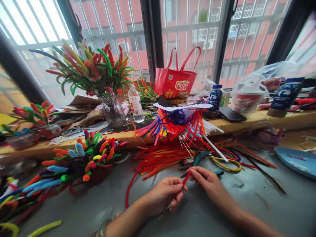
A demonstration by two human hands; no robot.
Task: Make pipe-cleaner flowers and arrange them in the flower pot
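A short red fuzzy strip (187, 178) stretches between my two hands at the front centre. My left hand (168, 192) pinches its lower end, and a thin wire (165, 211) sticks out below the fingers. At the strip's upper end, the fingertips of my right hand (202, 179) are closed on it. Just beyond the hands lie pliers with teal handles (200, 158), partly hidden. Behind them spreads a pile of red and orange pipe cleaners (155, 161), with a yellow coil (228, 164) to its right.
Bunches of colourful pipe cleaners (91, 154) stand at the left. On the wooden ledge (249, 126) are a glass vase (114, 112), a water bottle (135, 103), a red bag (174, 84) and a phone (232, 113). A blue plate (296, 161) sits at the right.
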